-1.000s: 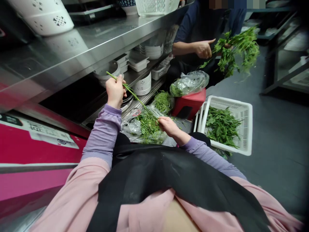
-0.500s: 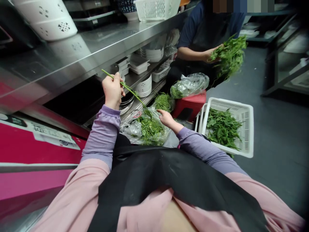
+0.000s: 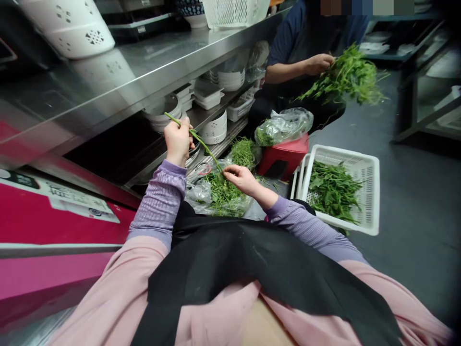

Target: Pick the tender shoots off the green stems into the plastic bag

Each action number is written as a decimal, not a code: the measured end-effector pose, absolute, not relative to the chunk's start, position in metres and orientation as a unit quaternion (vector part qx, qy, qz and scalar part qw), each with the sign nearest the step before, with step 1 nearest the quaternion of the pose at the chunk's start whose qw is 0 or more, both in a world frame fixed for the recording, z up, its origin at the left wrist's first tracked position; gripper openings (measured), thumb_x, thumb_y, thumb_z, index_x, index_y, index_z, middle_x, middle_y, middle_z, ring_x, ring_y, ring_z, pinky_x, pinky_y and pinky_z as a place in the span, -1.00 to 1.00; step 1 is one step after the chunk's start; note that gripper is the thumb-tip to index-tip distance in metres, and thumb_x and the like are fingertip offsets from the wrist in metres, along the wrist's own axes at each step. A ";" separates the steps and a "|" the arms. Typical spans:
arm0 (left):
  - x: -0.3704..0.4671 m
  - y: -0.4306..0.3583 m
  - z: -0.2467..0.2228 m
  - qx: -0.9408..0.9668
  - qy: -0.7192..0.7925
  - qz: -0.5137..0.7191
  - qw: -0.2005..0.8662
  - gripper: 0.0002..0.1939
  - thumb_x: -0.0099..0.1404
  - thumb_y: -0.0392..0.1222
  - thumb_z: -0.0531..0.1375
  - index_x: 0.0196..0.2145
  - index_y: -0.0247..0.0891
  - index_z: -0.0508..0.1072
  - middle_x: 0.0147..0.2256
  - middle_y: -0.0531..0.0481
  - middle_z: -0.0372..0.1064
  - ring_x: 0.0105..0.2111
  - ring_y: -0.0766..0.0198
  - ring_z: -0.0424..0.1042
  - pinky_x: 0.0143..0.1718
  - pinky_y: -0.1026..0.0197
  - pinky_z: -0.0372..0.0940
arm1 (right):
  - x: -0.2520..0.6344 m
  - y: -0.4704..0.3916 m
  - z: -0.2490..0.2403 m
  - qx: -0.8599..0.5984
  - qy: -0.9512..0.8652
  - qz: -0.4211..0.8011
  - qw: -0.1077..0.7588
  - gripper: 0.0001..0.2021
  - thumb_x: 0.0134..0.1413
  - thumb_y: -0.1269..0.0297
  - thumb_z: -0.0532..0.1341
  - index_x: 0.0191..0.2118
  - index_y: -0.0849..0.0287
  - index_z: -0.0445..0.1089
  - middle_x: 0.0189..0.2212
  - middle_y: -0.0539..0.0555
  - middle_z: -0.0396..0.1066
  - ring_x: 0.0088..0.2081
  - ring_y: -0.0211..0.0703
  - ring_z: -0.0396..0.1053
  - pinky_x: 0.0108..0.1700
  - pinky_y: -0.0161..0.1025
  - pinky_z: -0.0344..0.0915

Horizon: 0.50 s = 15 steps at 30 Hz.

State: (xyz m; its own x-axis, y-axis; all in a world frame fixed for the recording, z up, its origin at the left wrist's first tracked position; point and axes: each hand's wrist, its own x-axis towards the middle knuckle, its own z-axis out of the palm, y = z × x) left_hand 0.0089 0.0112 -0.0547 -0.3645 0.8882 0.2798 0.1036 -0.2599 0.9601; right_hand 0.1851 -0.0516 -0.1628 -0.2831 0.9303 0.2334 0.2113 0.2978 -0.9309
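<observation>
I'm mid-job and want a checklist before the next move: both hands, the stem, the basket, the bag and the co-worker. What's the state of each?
1. Bare left hand closed around the long thin green stem: ok.
2. Bare right hand at the stem's lower end: ok. Firmness of its pinch: cannot tell.
3. White perforated plastic basket open-topped, holding a dark green leafy pile: ok.
4. Clear crumpled plastic bag lying open below the hands, with green cuttings in it: ok.
5. Co-worker's hand, holding a bright green leafy bunch, apart from both hands: ok.
6. Bottom of the bag intact: cannot tell, hidden.
</observation>
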 end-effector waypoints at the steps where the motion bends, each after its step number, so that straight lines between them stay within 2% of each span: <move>1: 0.009 0.011 -0.055 0.474 0.524 0.638 0.307 -0.71 0.30 -0.15 0.14 -0.54 -0.26 0.20 -0.73 0.21 0.04 -0.80 0.51 0.06 -0.76 0.46 0.07 | 0.185 -0.052 -0.163 -0.420 -0.683 0.415 0.430 -0.82 -0.06 0.22 0.17 -0.39 0.20 0.44 -0.45 0.02 0.43 -0.39 -0.24 0.30 -0.28 -0.28 0.19; 11: 0.015 -0.004 -0.055 0.488 0.516 0.641 0.291 -0.71 0.32 -0.15 0.12 -0.54 -0.25 0.22 -0.75 0.21 0.03 -0.81 0.50 0.07 -0.76 0.46 0.06 | 0.185 -0.055 -0.165 -0.484 -0.616 0.391 0.483 -0.93 -0.19 0.30 0.12 -0.55 0.16 0.27 -0.61 -0.05 0.20 -0.50 -0.30 0.13 -0.41 -0.32 0.10; 15: 0.024 -0.020 -0.065 0.512 0.505 0.636 0.282 -0.70 0.34 -0.13 0.09 -0.54 -0.25 0.25 -0.76 0.20 0.06 -0.81 0.46 0.11 -0.77 0.42 0.05 | 0.186 -0.046 -0.169 -0.501 -0.426 0.533 0.533 -0.93 -0.19 0.31 0.11 -0.55 0.13 0.16 -0.69 -0.10 0.06 -0.62 -0.33 0.05 -0.58 -0.33 0.01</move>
State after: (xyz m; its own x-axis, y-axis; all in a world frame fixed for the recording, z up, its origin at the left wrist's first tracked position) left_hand 0.0245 -0.0196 -0.0651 -0.3171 0.8752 0.3654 0.1573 -0.3314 0.9303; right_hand 0.1858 -0.0464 -0.1687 0.0691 0.9944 -0.0802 -0.1409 -0.0699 -0.9875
